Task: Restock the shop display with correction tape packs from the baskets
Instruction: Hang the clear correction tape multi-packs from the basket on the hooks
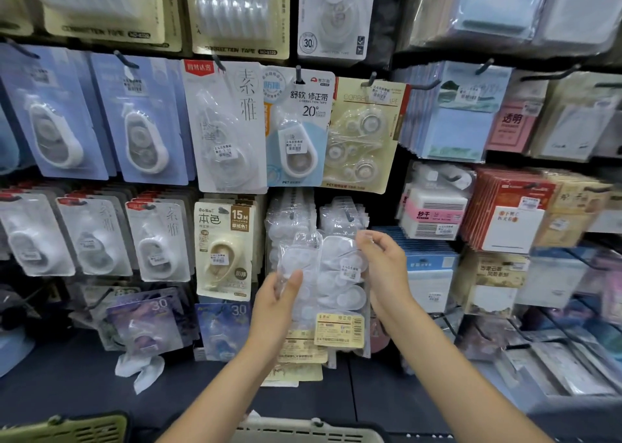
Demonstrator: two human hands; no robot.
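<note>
Two baskets lay nearest, contents hidden. Above them, the left hand and right hand each gripped an edge of a clear correction tape pack, raised before its hook but not yet hung. Neighbouring pegs appeared well stocked; the remaining stock could not be judged.

One wide-angle head cam, facing fwd and slightly down at a pegboard display wall from close range, roughly arm's reach. Both forearms enter from the bottom edge toward frame centre. Basket rims clip the very bottom; strong lens bend at the edges.
</note>
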